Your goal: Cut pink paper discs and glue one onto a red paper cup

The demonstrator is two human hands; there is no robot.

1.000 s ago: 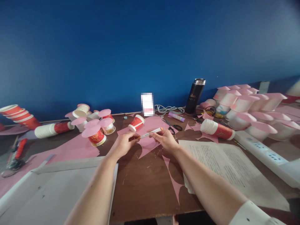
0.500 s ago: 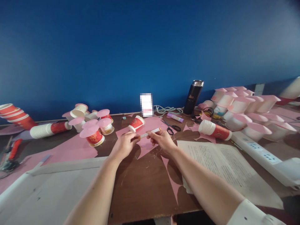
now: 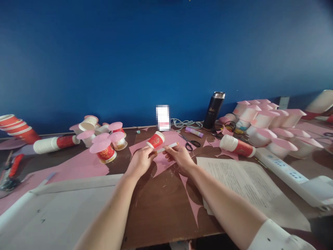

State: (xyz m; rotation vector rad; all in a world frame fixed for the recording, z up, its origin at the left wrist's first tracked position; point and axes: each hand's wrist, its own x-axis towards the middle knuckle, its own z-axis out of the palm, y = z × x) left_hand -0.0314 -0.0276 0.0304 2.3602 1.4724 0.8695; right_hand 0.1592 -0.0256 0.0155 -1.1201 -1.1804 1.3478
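A white marker with orange ends [image 3: 168,148] is held level between my two hands. My left hand [image 3: 142,159] is closed, pinching its left end. My right hand [image 3: 181,156] is closed around the right part of its body. Just beyond my left fingers a red and white paper cup [image 3: 155,139] lies tilted over, its white rim toward the upper right; whether the fingers also touch it is hidden. Under both hands is a cut pink paper sheet [image 3: 162,165]. Black-handled scissors [image 3: 192,143] lie past my right hand.
Paper cups with pink discs [image 3: 105,147] stand at left, near stacked cups [image 3: 47,145]. More pink-topped cups [image 3: 267,118] fill the right, with a cup stack [image 3: 236,146], power strip [image 3: 281,166] and printed sheet [image 3: 241,187]. A black thermos [image 3: 213,111] and purple glue stick [image 3: 194,132] sit behind.
My left hand has shifted slightly right, and the tilted paper cup has moved right and a little nearer with it. Both hands still hold the marker.
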